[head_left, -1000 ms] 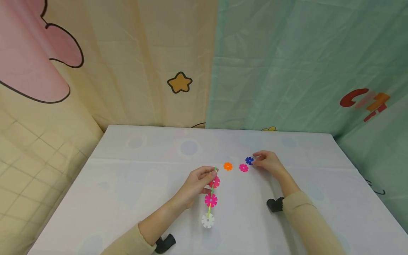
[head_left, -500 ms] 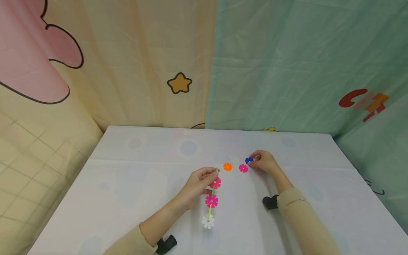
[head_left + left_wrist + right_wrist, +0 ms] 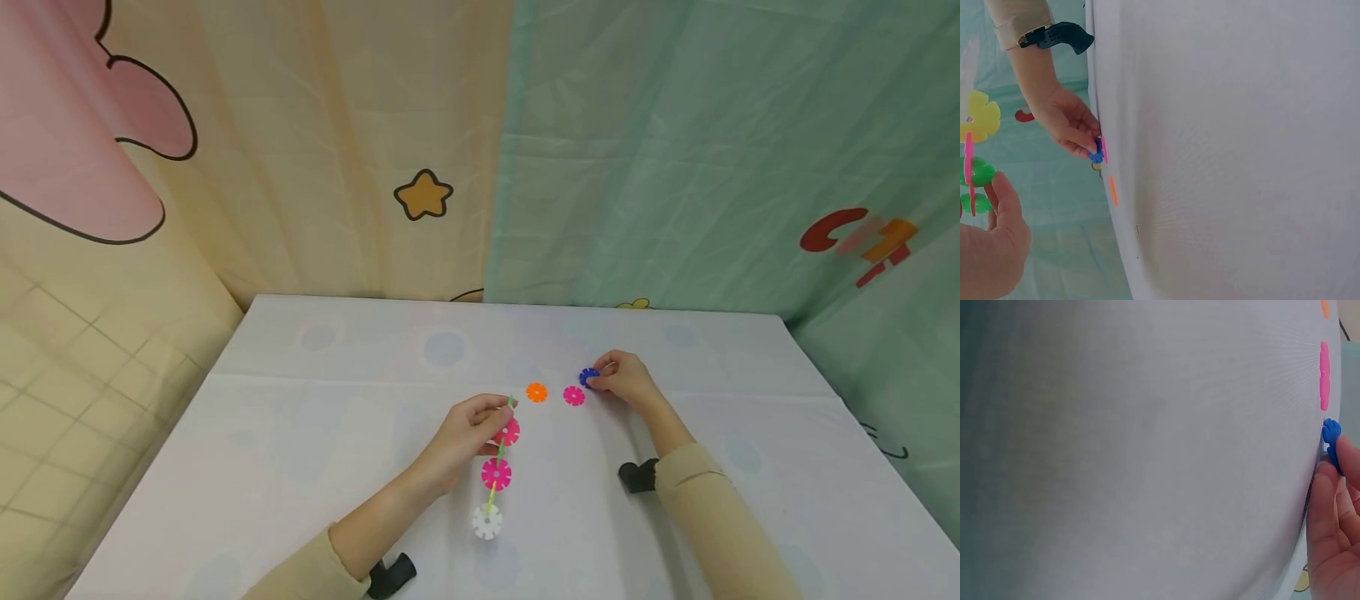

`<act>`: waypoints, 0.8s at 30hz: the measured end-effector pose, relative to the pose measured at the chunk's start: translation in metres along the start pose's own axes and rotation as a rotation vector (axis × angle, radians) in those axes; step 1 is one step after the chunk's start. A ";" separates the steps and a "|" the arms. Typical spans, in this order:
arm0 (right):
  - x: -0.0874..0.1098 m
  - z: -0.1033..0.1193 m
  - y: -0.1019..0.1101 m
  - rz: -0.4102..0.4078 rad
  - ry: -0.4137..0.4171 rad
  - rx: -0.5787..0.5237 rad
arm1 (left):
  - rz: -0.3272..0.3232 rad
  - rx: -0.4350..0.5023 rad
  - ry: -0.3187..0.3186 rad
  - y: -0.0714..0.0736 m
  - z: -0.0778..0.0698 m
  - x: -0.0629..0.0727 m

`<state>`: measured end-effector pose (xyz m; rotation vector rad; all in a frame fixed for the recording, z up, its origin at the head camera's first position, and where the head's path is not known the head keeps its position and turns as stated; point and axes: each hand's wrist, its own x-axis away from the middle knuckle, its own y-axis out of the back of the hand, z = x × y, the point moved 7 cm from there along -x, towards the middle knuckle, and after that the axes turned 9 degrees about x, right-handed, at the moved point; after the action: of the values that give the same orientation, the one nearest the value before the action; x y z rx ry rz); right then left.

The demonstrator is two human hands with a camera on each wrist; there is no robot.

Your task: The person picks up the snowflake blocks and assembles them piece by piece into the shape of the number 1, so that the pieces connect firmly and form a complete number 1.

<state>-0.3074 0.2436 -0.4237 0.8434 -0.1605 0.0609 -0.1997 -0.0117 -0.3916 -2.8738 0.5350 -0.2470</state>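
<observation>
Pincer grip with the left hand: holding, between thumb and fingers, the upper end of a chain of flat, round, notched plastic discs. Hanging toward six o'clock from the fingertips, slotting together edge to edge, and dangling apart from the white, pale-spotted surface. Counting down from the top: a green disc seen edge-on by the thumb, a bright pink disc, a second green disc edge-on, a second pink disc, a yellow disc edge-on, and a white disc at the lower end. Pinching with the right hand, thumb to fingers, a deep blue notched disc, between two and three o'clock from the left hand. Tilting that blue disc out of flat in the right wrist view; touching the surface or not, cannot tell. Seeing also, lying flat on the surface, a loose pink notched disc just beside the blue disc at seven o'clock, and a loose orange notched disc near that pink one at nine o'clock. Wearing beige sleeves and, at each wrist, a curved black fitting. Facing, beyond the surface at twelve o'clock, a hanging fabric backdrop, showing pale yellow toward eleven o'clock and pale green toward one o'clock, with a black-outlined orange star printed on the yellow part.
</observation>
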 end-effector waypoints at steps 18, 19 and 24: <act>0.011 0.012 -0.004 0.105 -0.023 -0.139 | 0.019 0.036 -0.008 0.000 0.002 0.000; 0.013 0.015 -0.004 0.116 -0.020 -0.149 | 0.021 0.037 -0.007 0.000 0.002 0.000; 0.022 0.029 -0.008 0.171 0.018 -0.214 | 0.023 0.040 -0.005 0.001 0.003 0.001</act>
<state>-0.2881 0.2163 -0.4071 0.6140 -0.2182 0.2083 -0.1989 -0.0120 -0.3947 -2.8277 0.5553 -0.2432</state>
